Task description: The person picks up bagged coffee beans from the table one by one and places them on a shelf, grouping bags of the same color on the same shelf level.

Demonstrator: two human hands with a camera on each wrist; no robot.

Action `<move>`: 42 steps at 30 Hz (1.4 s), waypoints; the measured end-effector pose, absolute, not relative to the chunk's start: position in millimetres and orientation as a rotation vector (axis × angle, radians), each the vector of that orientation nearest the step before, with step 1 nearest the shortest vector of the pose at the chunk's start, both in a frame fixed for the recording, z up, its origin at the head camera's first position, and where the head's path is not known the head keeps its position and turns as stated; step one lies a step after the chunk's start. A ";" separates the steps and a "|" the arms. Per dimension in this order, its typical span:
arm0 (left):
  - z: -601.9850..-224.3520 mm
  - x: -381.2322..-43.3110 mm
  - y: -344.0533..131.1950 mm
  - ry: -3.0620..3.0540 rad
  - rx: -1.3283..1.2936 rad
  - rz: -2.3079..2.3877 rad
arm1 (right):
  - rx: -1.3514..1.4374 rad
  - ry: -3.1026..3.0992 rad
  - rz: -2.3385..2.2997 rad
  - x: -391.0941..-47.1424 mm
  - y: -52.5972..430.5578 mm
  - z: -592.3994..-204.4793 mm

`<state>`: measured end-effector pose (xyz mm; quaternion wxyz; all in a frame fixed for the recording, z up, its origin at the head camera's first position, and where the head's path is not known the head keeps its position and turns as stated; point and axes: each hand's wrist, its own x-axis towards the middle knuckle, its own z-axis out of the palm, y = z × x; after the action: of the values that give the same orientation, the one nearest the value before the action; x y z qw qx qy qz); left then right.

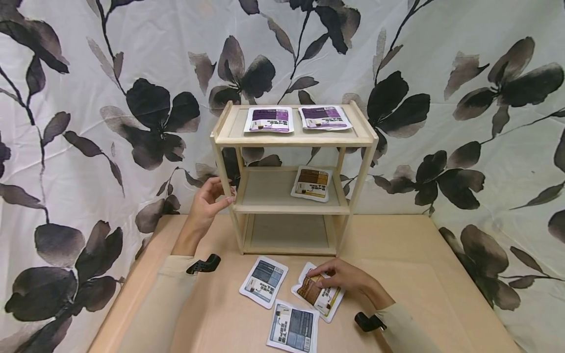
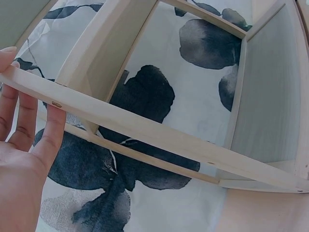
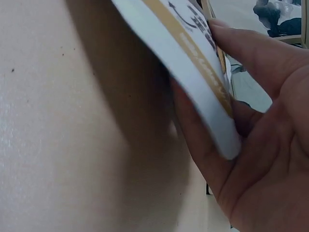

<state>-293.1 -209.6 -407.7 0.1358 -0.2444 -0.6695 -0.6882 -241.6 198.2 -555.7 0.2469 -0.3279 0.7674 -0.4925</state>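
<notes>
- The counter [image 1: 397,255] runs in front of and beneath the three-tier wooden rack [image 1: 291,210], which stands beyond the loose packets.
- Left hand [image 1: 209,198]: its grip is closed around the rack's front-left post [image 2: 140,120], thumb on one side and fingers on the other, well apart from the packets.
- Right hand [image 1: 344,274]: clearly the nearer one to the brown-and-yellow packet [image 1: 311,292]; its grip pinches that packet, digits on both faces, with an edge raised off the counter.
- That packet lies below and left of the hand, in front of the rack's right half. Its long axis slants from far left to near right, so it sits askew to the rack's front rail.
- A similar brown packet [image 1: 312,184] rests right of centre on the middle tier; two purple packets [image 1: 269,120] [image 1: 325,118] lie on top.
- Two blue-grey packets [image 1: 264,282] [image 1: 293,327] lie left of the pinched one, the nearer just beside it.
</notes>
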 end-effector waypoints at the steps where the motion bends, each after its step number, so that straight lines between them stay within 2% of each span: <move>1: -407.5 -292.7 -209.7 -1.940 -0.706 -1.993 | -0.895 2.081 -1.334 -241.5 198.2 -555.0; 15: -407.9 -291.2 -208.9 -1.924 -0.707 -2.015 | -0.911 2.047 -1.279 -236.5 201.5 -551.1; 31: -407.8 -290.3 -209.1 -1.938 -0.702 -1.984 | -1.050 1.993 -1.242 -233.2 199.9 -553.7; 42: -408.0 -290.2 -209.1 -1.940 -0.700 -1.988 | -0.929 2.150 -1.276 -234.7 207.2 -552.5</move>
<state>-290.2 -209.1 -408.0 0.1383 -0.2421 -0.6707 -0.6873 -234.7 207.2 -552.5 0.2348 -0.3387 0.7835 -0.4650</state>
